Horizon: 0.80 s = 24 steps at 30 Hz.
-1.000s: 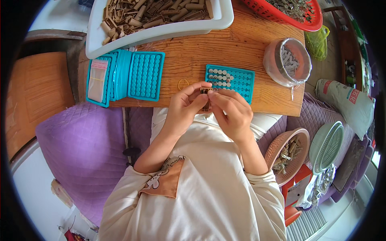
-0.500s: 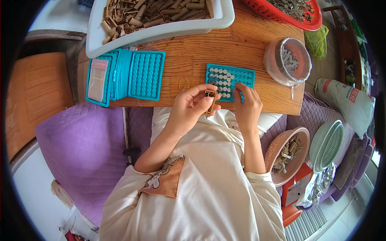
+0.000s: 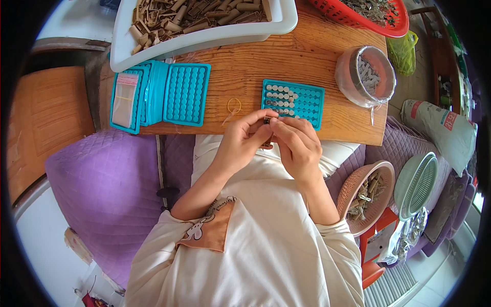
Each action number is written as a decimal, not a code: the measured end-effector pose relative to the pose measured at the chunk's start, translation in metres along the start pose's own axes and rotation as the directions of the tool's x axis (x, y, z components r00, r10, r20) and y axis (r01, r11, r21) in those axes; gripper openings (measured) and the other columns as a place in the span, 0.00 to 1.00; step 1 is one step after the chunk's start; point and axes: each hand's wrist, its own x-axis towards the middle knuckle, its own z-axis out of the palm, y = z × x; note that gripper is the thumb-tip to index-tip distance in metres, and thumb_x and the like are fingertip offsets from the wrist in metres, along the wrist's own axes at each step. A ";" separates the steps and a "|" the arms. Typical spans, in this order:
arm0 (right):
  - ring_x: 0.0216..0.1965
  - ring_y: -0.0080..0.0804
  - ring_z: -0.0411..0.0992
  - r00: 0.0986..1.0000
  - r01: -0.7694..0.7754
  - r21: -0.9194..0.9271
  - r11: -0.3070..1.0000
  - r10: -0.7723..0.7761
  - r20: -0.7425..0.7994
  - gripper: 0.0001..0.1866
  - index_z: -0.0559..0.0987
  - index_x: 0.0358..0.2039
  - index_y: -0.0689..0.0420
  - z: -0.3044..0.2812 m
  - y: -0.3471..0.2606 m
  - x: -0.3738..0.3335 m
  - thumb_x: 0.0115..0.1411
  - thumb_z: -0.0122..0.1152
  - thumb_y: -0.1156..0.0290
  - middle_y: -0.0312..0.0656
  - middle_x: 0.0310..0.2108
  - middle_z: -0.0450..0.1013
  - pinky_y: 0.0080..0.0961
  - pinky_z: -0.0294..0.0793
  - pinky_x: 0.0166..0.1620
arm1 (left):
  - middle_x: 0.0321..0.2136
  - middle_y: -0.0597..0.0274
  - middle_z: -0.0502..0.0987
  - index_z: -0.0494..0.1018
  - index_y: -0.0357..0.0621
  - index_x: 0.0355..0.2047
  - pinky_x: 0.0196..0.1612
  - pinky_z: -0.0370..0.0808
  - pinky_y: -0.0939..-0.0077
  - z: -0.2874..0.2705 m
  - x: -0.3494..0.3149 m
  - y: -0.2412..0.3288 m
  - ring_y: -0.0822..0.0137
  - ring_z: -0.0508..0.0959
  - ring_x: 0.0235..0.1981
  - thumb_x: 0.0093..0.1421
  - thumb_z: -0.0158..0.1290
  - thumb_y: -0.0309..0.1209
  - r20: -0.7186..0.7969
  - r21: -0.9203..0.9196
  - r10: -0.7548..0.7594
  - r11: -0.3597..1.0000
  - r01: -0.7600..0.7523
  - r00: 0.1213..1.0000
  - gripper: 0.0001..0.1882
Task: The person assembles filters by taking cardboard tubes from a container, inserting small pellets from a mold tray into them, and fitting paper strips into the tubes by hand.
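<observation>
Between the fingers of my left hand (image 3: 239, 146) is a small brown plastic casing (image 3: 267, 146), partly hidden by both hands. My right hand (image 3: 300, 151) is closed, its fingertips pinched together at the casing's upper end. Whatever those fingertips hold is covered from view. Just beyond the hands lies a teal tray (image 3: 310, 105) with rows of round pockets. Small round silvery button cells (image 3: 280, 96) sit in the pockets on its left side. A thin yellow rubber band (image 3: 234, 106) rests on the wooden table (image 3: 243, 61) to the left of that tray.
A white tub (image 3: 204, 45) of brown casings stands at the far left. Below it are stacked teal trays (image 3: 186, 94) and a bundle of clear bags (image 3: 124, 101). A clear container (image 3: 348, 77) of small grey pieces and a red basket (image 3: 353, 23) stand right. A pink basket (image 3: 343, 197) sits beside me.
My right hand has come from the teal tray leftward and nearer to meet the casing in my left hand. The left hand has stayed almost in place.
</observation>
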 end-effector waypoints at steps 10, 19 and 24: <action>0.28 0.34 0.72 0.936 -0.349 -0.186 0.918 0.351 -0.026 0.10 0.73 0.32 0.59 0.003 0.059 0.006 0.47 0.56 0.80 0.43 0.28 0.73 0.23 0.70 0.30 | 0.32 0.58 0.72 0.67 0.39 0.39 0.30 0.73 0.82 -0.012 -0.001 0.005 0.72 0.75 0.28 0.55 0.44 0.27 -0.079 -0.075 -0.020 0.997 0.014 0.997 0.10; 0.24 0.33 0.71 0.888 -0.449 0.084 0.890 0.455 -0.071 0.10 0.74 0.30 0.57 -0.005 0.024 0.020 0.44 0.58 0.82 0.40 0.25 0.72 0.22 0.70 0.26 | 0.33 0.59 0.73 0.65 0.36 0.42 0.31 0.72 0.83 -0.011 -0.005 0.015 0.73 0.75 0.30 0.57 0.46 0.27 -0.068 -0.122 -0.029 0.992 0.021 0.997 0.13; 0.24 0.32 0.70 0.979 -0.141 0.221 0.965 0.169 -0.111 0.11 0.73 0.27 0.60 0.005 -0.007 0.021 0.41 0.60 0.84 0.40 0.25 0.71 0.21 0.70 0.26 | 0.31 0.62 0.74 0.64 0.35 0.44 0.30 0.72 0.85 -0.007 -0.004 0.015 0.74 0.75 0.31 0.57 0.47 0.27 -0.026 -0.122 0.015 0.992 -0.018 1.000 0.15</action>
